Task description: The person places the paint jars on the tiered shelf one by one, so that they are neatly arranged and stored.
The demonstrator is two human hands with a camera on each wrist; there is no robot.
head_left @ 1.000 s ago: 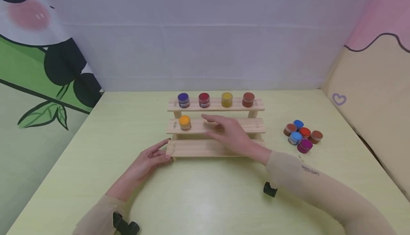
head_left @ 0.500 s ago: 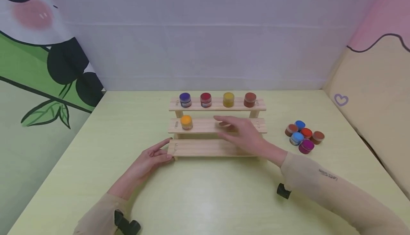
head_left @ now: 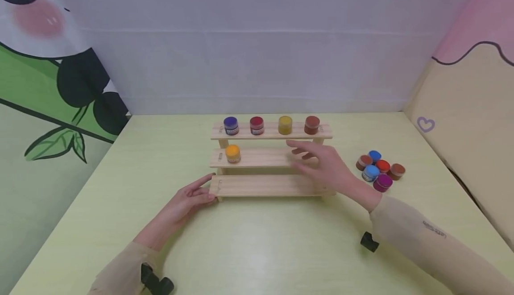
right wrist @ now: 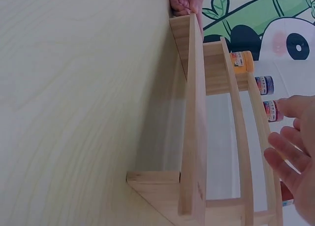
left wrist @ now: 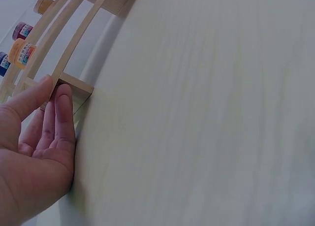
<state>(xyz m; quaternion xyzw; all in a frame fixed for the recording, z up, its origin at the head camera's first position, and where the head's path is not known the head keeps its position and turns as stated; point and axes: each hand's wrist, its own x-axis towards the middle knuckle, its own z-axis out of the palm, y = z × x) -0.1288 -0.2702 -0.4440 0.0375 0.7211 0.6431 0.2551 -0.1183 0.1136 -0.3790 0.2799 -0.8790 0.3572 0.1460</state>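
A three-tier wooden display rack (head_left: 265,186) stands on the table. My left hand (head_left: 188,203) pinches the left end of its lowest shelf, thumb above and fingertips at the edge, as the left wrist view shows. My right hand (head_left: 325,161) hovers over the right part of the middle shelf, fingers loosely extended, holding nothing. An orange paint jar (head_left: 233,153) sits at the left of the middle shelf. Along the top shelf, from left, stand a dark blue jar (head_left: 230,126), a crimson jar (head_left: 257,126), a yellow jar (head_left: 285,125) and a reddish-brown jar (head_left: 311,125).
Several loose paint jars cluster right of the rack: a blue jar (head_left: 375,155), a light-blue jar (head_left: 370,173), a red jar (head_left: 383,166), a purple jar (head_left: 383,182) and brown ones (head_left: 396,171). A pale wall sheet (head_left: 265,72) rises behind the table (head_left: 257,246).
My right hand has moved rightward along the middle shelf, away from the orange jar. The left hand keeps its grip on the rack, and the jars have stayed in place.
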